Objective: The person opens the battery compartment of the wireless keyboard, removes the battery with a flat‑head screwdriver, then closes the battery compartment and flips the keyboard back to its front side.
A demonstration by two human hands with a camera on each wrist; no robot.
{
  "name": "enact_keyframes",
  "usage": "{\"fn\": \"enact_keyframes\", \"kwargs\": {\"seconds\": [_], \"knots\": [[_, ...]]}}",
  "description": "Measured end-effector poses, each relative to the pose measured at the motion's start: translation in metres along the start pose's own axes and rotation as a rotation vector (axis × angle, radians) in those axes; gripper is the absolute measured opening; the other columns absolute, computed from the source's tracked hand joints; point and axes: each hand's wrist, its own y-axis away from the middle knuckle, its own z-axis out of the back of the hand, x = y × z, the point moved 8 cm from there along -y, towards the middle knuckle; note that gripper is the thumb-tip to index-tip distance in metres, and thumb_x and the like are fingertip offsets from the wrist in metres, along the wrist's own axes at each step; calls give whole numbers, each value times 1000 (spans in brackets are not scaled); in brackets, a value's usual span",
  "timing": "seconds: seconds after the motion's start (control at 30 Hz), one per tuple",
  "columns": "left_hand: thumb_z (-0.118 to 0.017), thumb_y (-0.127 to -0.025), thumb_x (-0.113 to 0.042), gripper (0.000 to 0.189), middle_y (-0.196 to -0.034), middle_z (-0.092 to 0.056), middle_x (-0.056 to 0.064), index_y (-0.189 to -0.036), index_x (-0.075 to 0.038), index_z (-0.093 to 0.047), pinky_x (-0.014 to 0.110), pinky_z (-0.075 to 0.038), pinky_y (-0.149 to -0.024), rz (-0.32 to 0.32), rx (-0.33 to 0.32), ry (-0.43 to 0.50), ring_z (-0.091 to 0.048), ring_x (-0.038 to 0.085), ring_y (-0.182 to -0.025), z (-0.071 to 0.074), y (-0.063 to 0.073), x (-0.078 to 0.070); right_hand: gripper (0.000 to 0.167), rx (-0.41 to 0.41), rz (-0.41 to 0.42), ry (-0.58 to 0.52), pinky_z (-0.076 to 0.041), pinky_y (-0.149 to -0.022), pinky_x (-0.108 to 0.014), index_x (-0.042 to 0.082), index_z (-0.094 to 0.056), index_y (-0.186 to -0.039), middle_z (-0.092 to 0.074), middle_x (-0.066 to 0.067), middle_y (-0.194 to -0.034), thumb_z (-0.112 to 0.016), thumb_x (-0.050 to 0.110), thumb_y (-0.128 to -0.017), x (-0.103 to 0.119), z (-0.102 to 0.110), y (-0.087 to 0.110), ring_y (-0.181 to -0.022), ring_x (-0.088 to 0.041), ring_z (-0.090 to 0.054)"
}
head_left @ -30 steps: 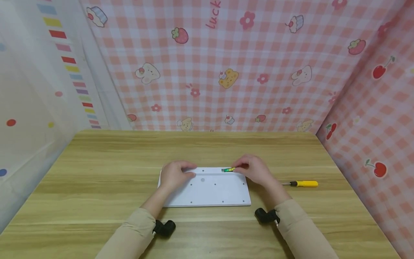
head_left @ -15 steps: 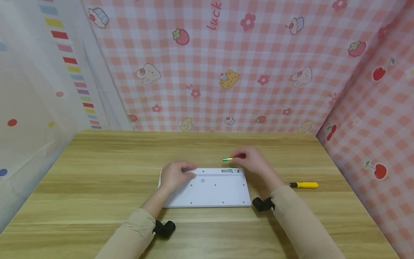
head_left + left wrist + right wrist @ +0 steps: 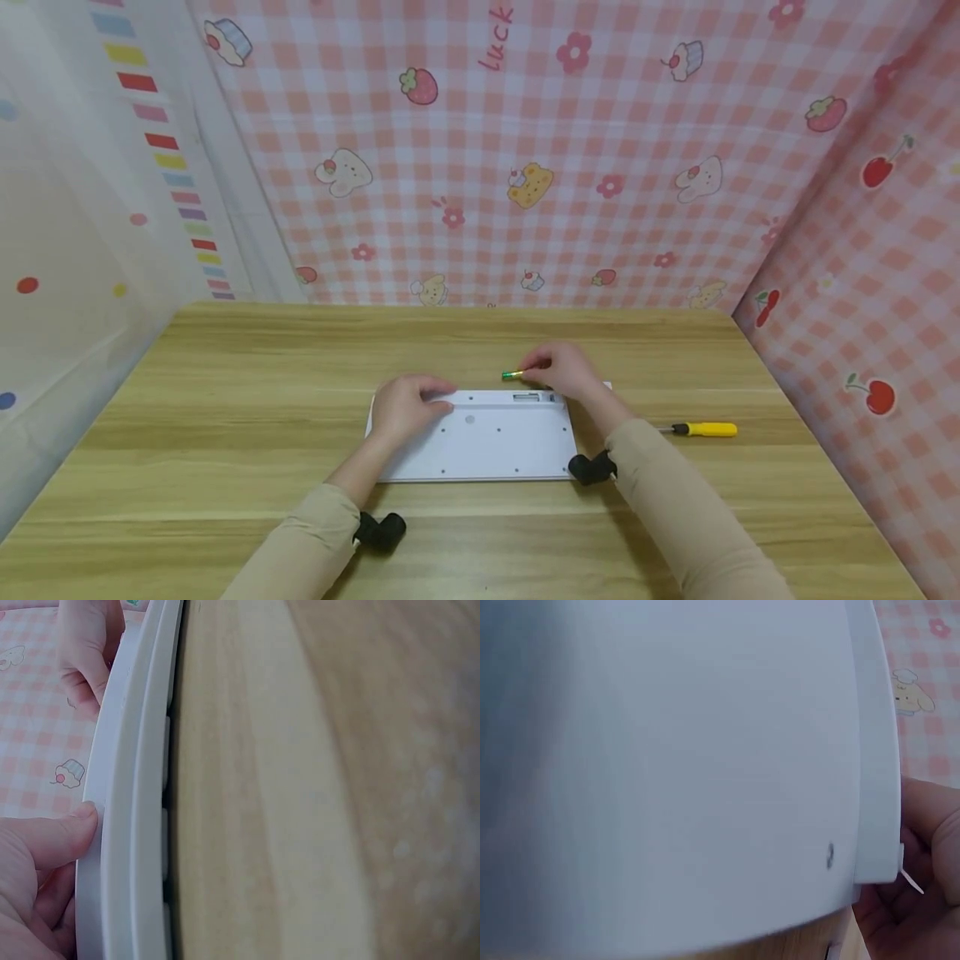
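Note:
A white keyboard (image 3: 480,446) lies keys down on the table, with several screw holes in its back. Near its far right edge is an uncovered battery slot (image 3: 527,397). My left hand (image 3: 407,408) grips the keyboard's far left part; in the left wrist view the thumb (image 3: 71,834) presses on its edge. Just beyond the slot, my right hand (image 3: 562,369) pinches a green and gold battery (image 3: 512,375), held clear of the keyboard. In the right wrist view the right hand (image 3: 926,877) is partly hidden by the keyboard (image 3: 705,780).
A yellow-handled screwdriver (image 3: 711,429) lies right of the keyboard, its shaft partly behind the right forearm. A small white piece (image 3: 607,385) shows beside the right wrist. The wooden table (image 3: 247,358) ends at a checked cloth backdrop (image 3: 480,125).
The battery in my right hand has come away from the slot, up past the far edge, then shifted slightly left. My left hand has stayed on the keyboard.

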Motion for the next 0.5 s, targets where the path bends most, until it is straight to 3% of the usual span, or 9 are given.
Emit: {"fn": "enact_keyframes", "kwargs": {"seconds": [0.2,0.5], "knots": [[-83,-79,-19,22,-110,-74,1,-101,-19,-79,50,-35,-108,11,3,0,-66,25,-110,-1,0,1,7,29,-10,46,-48,-75,-33,13,-77,-93,-70,3,-88,-76,18,-89,4,-6,0,-79,-16,-57],[-83,-79,-18,22,-109,-74,1,-101,-19,-79,50,-35,-107,10,0,0,-65,25,-110,-1,0,1,8,38,-11,20,-46,-73,-32,14,-76,-95,-68,3,-86,-76,18,-89,1,-9,0,-78,-16,-55]]}}
